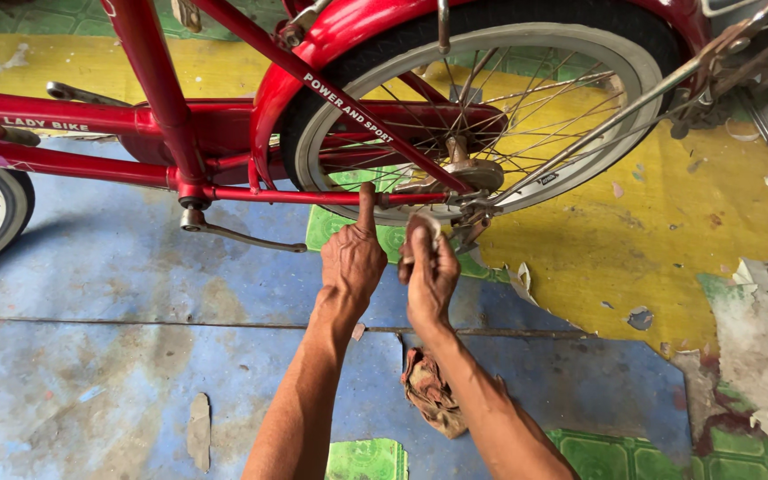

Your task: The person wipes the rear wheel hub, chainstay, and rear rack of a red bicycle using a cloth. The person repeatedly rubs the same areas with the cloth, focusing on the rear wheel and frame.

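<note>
A big red bike [162, 133] stands on a floor [135, 356] with blue, yellow and green paint that is peeling off in spots. Its back wheel [580, 62] has a white rim, thin spokes and a red guard over the top. A long red bar [313, 195] runs low along the frame to the middle of the wheel. The left hand [351, 262] is mostly curled up, with one finger pointing straight up and touching that bar; its grip holds nothing. The right hand [428, 276] is closed around a small dirty rag [421, 229] and presses it near the metal parts at the wheel's middle [468, 213], just beside the bar. Another crumpled cloth [433, 391] lies on the floor under the right arm. The wiping looks like it is in the middle: the frame shines red, but the small metal parts by the axle look dull and greasy, so I think that spot is not done yet.
</note>
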Action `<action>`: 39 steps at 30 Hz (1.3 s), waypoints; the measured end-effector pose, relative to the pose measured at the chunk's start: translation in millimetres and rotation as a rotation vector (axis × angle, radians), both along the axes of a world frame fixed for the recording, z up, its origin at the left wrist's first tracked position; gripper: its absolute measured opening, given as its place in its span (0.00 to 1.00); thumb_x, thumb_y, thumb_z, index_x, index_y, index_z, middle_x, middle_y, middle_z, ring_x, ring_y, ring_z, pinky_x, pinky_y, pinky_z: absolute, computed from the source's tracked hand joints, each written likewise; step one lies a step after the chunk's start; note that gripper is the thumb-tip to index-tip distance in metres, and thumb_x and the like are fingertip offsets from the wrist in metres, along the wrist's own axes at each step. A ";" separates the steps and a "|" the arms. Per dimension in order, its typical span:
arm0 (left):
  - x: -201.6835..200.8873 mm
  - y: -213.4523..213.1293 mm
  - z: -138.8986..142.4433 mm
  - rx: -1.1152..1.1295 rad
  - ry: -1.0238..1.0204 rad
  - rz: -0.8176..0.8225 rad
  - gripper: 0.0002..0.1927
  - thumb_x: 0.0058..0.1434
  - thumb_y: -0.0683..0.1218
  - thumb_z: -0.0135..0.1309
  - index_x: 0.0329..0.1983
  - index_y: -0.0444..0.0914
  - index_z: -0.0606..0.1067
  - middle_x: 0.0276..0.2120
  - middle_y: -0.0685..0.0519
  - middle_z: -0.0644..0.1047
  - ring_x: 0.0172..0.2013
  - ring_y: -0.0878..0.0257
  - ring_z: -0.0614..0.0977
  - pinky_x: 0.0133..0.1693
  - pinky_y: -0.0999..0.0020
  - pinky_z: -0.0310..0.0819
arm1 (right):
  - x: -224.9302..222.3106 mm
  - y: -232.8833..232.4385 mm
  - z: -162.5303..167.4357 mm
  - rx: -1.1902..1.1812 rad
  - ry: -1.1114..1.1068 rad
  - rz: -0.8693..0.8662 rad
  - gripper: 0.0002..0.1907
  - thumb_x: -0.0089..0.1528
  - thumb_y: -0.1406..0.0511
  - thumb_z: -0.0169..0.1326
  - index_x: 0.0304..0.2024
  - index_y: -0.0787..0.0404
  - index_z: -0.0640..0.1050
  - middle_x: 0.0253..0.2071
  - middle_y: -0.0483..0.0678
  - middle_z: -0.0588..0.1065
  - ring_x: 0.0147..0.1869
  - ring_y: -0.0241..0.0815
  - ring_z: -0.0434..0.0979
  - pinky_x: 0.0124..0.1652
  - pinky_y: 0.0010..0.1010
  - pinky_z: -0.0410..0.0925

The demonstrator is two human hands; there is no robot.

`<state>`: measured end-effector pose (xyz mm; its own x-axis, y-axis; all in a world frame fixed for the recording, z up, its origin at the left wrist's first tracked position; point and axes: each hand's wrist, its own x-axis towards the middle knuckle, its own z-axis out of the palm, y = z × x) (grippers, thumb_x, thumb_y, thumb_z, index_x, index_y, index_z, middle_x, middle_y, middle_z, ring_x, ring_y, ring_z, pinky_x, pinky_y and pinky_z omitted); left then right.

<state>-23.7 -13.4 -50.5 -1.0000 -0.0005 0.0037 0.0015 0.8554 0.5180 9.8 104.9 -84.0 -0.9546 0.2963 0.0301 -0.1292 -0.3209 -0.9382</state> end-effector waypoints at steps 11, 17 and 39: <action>0.3 -0.7 1.0 -0.002 0.008 -0.001 0.49 0.55 0.35 0.51 0.78 0.44 0.44 0.28 0.36 0.80 0.31 0.39 0.83 0.33 0.45 0.76 | -26.6 1.1 -0.7 0.029 -0.018 -0.042 0.14 0.68 0.53 0.56 0.39 0.54 0.80 0.23 0.39 0.72 0.19 0.27 0.67 0.18 0.21 0.60; -0.1 0.1 1.9 -0.035 0.006 0.002 0.50 0.54 0.35 0.51 0.78 0.42 0.43 0.27 0.36 0.80 0.30 0.40 0.83 0.33 0.46 0.77 | -9.5 9.8 -13.3 0.020 -0.081 -0.080 0.15 0.65 0.52 0.56 0.42 0.55 0.80 0.24 0.40 0.74 0.18 0.28 0.67 0.17 0.23 0.61; 0.9 1.4 7.0 -0.057 -0.023 0.011 0.51 0.53 0.34 0.50 0.79 0.44 0.42 0.29 0.37 0.80 0.30 0.41 0.83 0.32 0.47 0.77 | 20.1 17.3 -20.6 0.145 -0.198 -0.221 0.18 0.61 0.53 0.56 0.48 0.53 0.81 0.25 0.41 0.77 0.19 0.29 0.70 0.17 0.23 0.65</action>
